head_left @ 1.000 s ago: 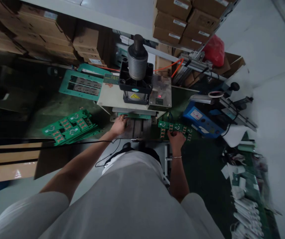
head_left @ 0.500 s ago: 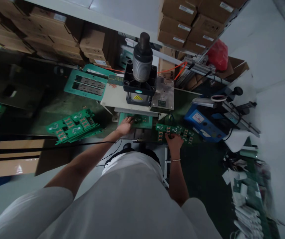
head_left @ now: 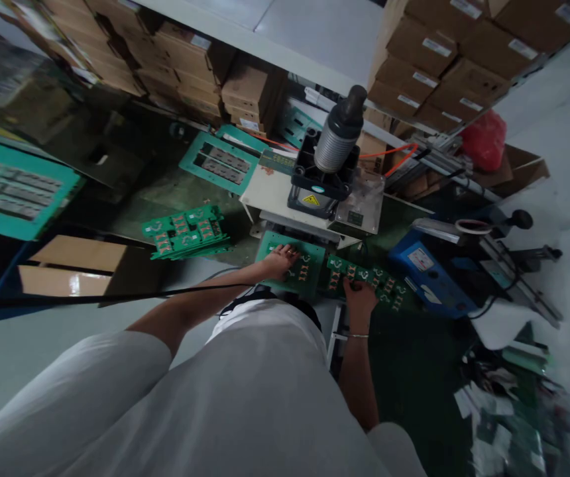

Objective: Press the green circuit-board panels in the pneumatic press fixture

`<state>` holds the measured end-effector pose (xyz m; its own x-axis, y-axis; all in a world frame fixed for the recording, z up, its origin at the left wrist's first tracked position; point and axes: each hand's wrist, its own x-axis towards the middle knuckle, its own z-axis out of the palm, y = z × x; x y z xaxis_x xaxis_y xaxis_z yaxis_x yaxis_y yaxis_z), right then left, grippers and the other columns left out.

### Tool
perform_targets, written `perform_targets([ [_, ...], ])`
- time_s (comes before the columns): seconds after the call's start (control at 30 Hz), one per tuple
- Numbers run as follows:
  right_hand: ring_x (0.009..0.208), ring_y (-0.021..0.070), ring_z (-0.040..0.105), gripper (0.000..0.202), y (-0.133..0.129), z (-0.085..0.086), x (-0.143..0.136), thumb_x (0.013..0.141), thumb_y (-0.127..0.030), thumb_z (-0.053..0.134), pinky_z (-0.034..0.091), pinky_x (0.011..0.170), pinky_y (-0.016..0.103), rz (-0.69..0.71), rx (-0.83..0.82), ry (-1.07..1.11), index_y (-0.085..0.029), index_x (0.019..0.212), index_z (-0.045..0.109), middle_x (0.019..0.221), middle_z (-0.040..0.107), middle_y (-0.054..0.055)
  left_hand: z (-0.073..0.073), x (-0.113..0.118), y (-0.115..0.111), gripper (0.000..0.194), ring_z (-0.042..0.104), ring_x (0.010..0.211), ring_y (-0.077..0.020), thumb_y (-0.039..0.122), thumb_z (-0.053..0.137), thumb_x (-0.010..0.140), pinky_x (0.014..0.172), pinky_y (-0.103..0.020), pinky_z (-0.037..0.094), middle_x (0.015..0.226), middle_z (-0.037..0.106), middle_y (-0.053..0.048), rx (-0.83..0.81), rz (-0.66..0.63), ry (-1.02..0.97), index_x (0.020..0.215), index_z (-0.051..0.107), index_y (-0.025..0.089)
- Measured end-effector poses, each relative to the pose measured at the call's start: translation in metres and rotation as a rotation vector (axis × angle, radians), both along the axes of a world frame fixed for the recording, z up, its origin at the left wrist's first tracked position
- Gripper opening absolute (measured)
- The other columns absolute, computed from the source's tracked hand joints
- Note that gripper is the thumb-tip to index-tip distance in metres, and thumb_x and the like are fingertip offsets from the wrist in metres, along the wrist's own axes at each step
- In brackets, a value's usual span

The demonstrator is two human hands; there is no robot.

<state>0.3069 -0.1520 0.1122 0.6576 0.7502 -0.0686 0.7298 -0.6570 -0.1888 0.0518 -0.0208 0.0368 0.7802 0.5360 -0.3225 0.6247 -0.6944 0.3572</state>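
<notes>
My left hand lies with its fingers spread on a green plate at the front of the press. The plate carries parts with copper-coloured marks and sticks out from under the press. To the right, my right hand pinches the front edge of a green circuit board, thumb and fingers curled together. A stack of similar green boards rests on the bench to the left of the press.
Right of the boards stands a blue device with a tape roll on it. Teal frames lie behind left. Cardboard boxes fill the back, and a black cable crosses at left.
The view has turned and shifted. The green plate has come out of the press towards my body, with my left hand on it. My right hand still holds the board at the right.
</notes>
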Motion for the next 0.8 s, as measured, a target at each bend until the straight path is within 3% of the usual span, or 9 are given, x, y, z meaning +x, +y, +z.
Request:
perform_targets([
  [0.07, 0.099, 0.0333, 0.071, 0.035, 0.0, -0.002, -0.003, 0.087, -0.052, 0.066, 0.046, 0.084, 0.04, 0.002, -0.006, 0.003, -0.019, 0.086, 0.075, 0.095, 0.079, 0.013, 0.012, -0.008, 0.003, 0.086, 0.048, 0.143, -0.0396, 0.043, 0.077, 0.075, 0.118, -0.048, 0.038, 0.151, 0.057, -0.023, 0.028, 0.023, -0.04, 0.152, 0.052, 0.013],
  [0.13, 0.098, 0.0334, 0.071, 0.036, 0.001, -0.006, -0.009, 0.088, -0.053, 0.064, 0.046, 0.084, 0.04, 0.013, 0.008, -0.004, -0.019, 0.086, 0.075, 0.095, 0.079, 0.014, 0.024, -0.033, 0.007, 0.096, 0.049, 0.141, -0.0407, 0.044, 0.079, 0.072, 0.116, -0.048, 0.04, 0.152, 0.055, -0.024, 0.087, 0.083, -0.082, 0.156, 0.046, 0.011],
  [0.27, 0.099, 0.0324, 0.07, 0.032, 0.006, -0.017, -0.033, 0.088, -0.05, 0.063, 0.046, 0.087, 0.04, 0.079, 0.036, -0.033, -0.019, 0.083, 0.073, 0.095, 0.079, 0.014, 0.035, -0.132, 0.023, 0.113, 0.046, 0.139, -0.0478, 0.048, 0.085, 0.063, 0.114, -0.056, 0.041, 0.154, 0.05, -0.029, 0.213, 0.314, -0.117, 0.158, 0.039, 0.008],
  [0.4, 0.101, 0.0317, 0.07, 0.031, 0.021, -0.031, -0.079, 0.088, -0.048, 0.065, 0.046, 0.09, 0.041, 0.207, -0.028, -0.034, -0.018, 0.086, 0.074, 0.099, 0.078, 0.014, 0.016, -0.25, 0.038, 0.101, 0.051, 0.133, -0.0488, 0.05, 0.085, 0.059, 0.11, -0.061, 0.044, 0.144, 0.06, -0.019, 0.311, 0.549, -0.158, 0.149, 0.049, 0.02],
  [0.5, 0.104, 0.0326, 0.07, 0.034, 0.038, -0.04, -0.115, 0.089, -0.049, 0.064, 0.046, 0.093, 0.043, 0.305, -0.102, -0.019, -0.017, 0.091, 0.075, 0.102, 0.077, 0.016, -0.007, -0.303, 0.045, 0.094, 0.051, 0.134, -0.05, 0.056, 0.084, 0.059, 0.11, -0.065, 0.044, 0.138, 0.064, -0.017, 0.316, 0.62, -0.208, 0.141, 0.054, 0.023],
  [0.57, 0.105, 0.0342, 0.069, 0.035, 0.05, -0.046, -0.135, 0.091, -0.048, 0.063, 0.045, 0.095, 0.045, 0.355, -0.149, -0.016, -0.016, 0.094, 0.075, 0.104, 0.077, 0.018, -0.017, -0.318, 0.048, 0.095, 0.05, 0.135, -0.0529, 0.061, 0.081, 0.06, 0.109, -0.071, 0.043, 0.138, 0.064, -0.02, 0.283, 0.647, -0.212, 0.141, 0.053, 0.021],
  [0.63, 0.107, 0.036, 0.069, 0.038, 0.059, -0.052, -0.148, 0.092, -0.048, 0.061, 0.044, 0.096, 0.048, 0.381, -0.187, -0.019, -0.014, 0.098, 0.075, 0.107, 0.076, 0.021, -0.02, -0.318, 0.048, 0.099, 0.046, 0.14, -0.0559, 0.062, 0.081, 0.059, 0.11, -0.074, 0.041, 0.144, 0.059, -0.023, 0.255, 0.662, -0.22, 0.143, 0.052, 0.02],
  [0.73, 0.111, 0.0376, 0.067, 0.04, 0.066, -0.059, -0.159, 0.095, -0.047, 0.059, 0.043, 0.097, 0.05, 0.39, -0.226, -0.028, -0.012, 0.104, 0.075, 0.114, 0.074, 0.024, -0.013, -0.293, 0.045, 0.095, 0.033, 0.153, -0.0525, 0.057, 0.08, 0.066, 0.12, -0.07, 0.034, 0.159, 0.048, -0.022, 0.264, 0.613, -0.282, 0.149, 0.05, 0.021],
  [0.8, 0.114, 0.0379, 0.065, 0.041, 0.067, -0.063, -0.161, 0.098, -0.048, 0.056, 0.042, 0.098, 0.052, 0.398, -0.246, -0.03, -0.012, 0.108, 0.074, 0.117, 0.073, 0.025, -0.007, -0.263, 0.039, 0.086, 0.032, 0.155, -0.0476, 0.052, 0.075, 0.077, 0.124, -0.065, 0.033, 0.163, 0.044, -0.021, 0.247, 0.488, -0.321, 0.152, 0.048, 0.018],
])
